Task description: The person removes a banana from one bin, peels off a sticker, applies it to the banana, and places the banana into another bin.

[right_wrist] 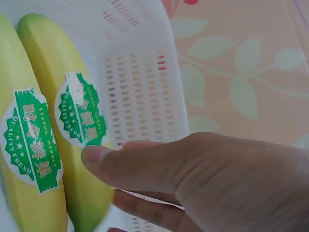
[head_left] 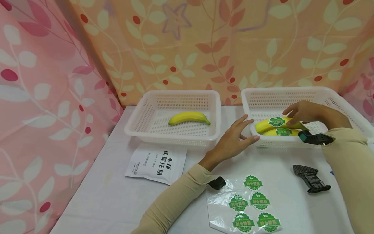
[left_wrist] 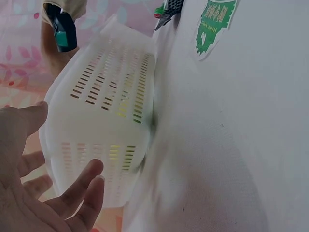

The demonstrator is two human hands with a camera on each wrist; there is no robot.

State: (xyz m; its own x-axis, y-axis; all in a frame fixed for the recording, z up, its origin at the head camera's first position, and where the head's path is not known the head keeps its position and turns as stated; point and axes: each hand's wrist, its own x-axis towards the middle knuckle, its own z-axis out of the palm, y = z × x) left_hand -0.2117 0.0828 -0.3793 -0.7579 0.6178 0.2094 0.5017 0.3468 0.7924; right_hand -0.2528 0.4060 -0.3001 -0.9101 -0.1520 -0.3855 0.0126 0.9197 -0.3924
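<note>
Two bananas with green-and-white stickers lie side by side in the right white basket. My right hand is over the farther banana. In the right wrist view its thumb touches that banana beside the sticker, while the other fingers extend past its side without curling round it. The nearer banana lies alongside. My left hand is spread at the basket's near left corner, its fingers straight or relaxed; whether they touch the wall is unclear.
A second white basket at left holds one unstickered banana. In front are a white printed pouch, a clear sheet bearing several green stickers, and a dark ribbed object. Floral curtains hang behind.
</note>
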